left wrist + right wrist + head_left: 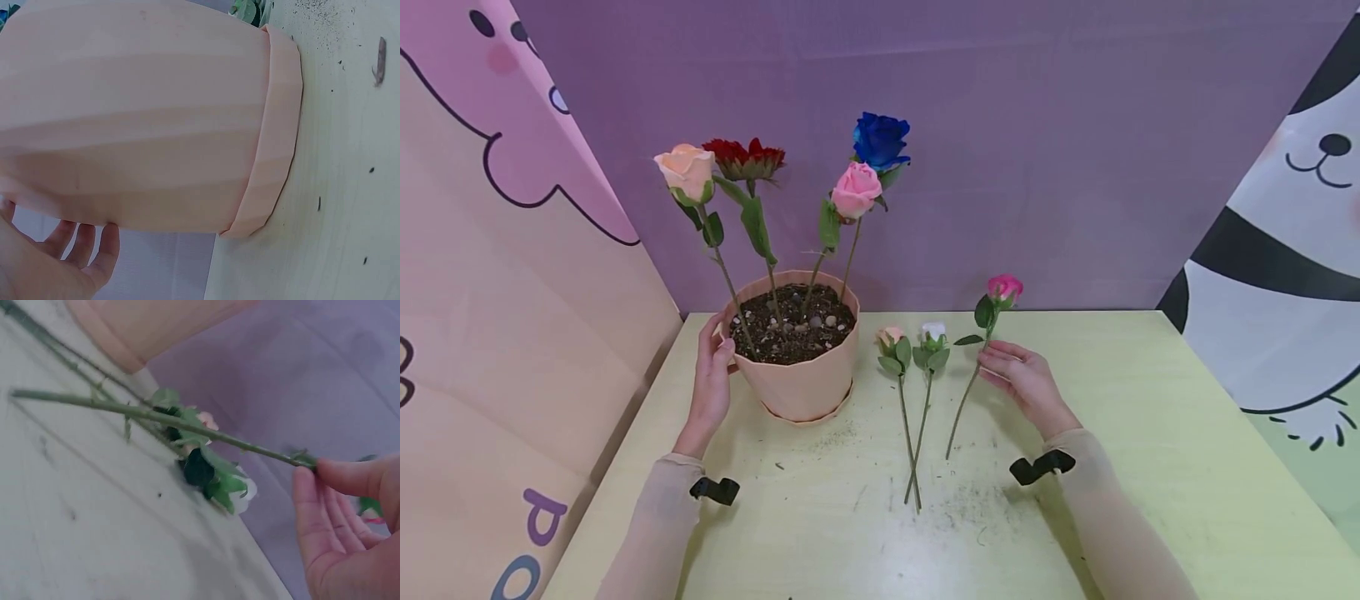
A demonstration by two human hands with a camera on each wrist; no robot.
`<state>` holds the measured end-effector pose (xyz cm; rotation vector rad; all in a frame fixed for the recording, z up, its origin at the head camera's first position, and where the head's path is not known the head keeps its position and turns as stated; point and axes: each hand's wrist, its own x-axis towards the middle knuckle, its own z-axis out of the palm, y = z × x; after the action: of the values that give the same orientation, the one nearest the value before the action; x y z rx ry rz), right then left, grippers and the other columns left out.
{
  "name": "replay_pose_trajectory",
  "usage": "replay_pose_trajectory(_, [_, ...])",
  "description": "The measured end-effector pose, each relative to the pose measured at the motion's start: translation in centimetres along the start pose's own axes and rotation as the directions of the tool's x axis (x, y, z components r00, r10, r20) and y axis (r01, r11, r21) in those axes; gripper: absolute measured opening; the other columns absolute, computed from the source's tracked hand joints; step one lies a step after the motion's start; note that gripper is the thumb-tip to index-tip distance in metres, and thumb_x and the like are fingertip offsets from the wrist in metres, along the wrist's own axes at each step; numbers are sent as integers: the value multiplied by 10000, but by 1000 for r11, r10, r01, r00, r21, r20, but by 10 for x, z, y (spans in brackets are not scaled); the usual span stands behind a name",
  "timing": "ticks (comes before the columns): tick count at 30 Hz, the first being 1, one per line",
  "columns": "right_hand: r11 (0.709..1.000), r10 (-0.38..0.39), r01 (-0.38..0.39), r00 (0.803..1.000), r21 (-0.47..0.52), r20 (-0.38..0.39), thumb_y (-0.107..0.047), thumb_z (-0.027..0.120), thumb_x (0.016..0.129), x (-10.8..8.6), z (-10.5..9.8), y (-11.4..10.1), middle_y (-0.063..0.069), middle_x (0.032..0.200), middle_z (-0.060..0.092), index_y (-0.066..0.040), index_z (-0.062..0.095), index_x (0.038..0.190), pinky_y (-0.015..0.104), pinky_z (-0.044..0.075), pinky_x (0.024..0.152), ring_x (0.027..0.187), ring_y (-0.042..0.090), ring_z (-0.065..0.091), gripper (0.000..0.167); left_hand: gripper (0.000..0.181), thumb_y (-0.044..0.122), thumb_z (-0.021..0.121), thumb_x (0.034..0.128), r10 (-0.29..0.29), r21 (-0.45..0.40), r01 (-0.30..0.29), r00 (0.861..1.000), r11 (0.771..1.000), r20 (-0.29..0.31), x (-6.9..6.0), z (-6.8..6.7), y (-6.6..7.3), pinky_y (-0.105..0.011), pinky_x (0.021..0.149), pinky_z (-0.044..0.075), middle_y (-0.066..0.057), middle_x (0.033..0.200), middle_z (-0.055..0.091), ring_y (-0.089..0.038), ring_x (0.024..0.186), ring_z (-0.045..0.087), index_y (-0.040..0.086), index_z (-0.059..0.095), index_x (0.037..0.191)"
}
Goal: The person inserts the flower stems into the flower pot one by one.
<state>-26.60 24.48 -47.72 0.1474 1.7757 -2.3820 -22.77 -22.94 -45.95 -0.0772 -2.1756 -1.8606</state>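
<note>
A pink pot (801,387) of dark soil holds several upright flowers, among them a peach rose (687,173), a red flower (747,160), a pink rose (856,191) and a blue rose (881,140). Against the pot's left side rests my left hand (711,387), its fingertips touching the wall (144,169) in the left wrist view. My right hand (1026,383) pinches the stem (219,435) of a magenta rose (1004,288) between thumb and fingers, just below its leaves; the stem slants down to the left.
Between the pot and my right hand, a small peach rose (891,337) and a white rose (933,332) lie on the table (820,533) with stems crossed. Soil crumbs are scattered there. A purple backdrop (1037,150) stands behind.
</note>
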Motion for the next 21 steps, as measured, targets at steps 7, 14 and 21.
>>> replay_pose_trajectory(7, [984,-20,17,1000,175,15,31,619,1033,-5,2,-11,-19,983,786,6,513,1310,225,615,878,943,104,768,297,597,271,311,1124,0,-1,0,1000,1000,3,0,0,0,-556,1134,366,-224,1688,308,-371,1458,405,165,180,1696])
replay_pose_trajectory(14, [985,-85,79,996,151,30,-77,645,1051,-9,7,-20,-61,1046,805,-162,732,1093,192,596,838,964,56,751,128,596,271,319,1130,11,1,-11,1000,1000,6,0,0,1,-568,1124,367,-202,1724,262,-393,1508,367,151,176,1696])
replay_pose_trajectory(21, [978,-96,89,995,187,27,-123,657,1053,-12,13,-29,-63,1043,788,-152,664,1188,193,588,825,967,62,734,138,598,272,319,1128,11,-8,-11,1000,1000,3,0,0,0,-538,1111,370,-179,1732,247,-375,1507,356,159,180,1699])
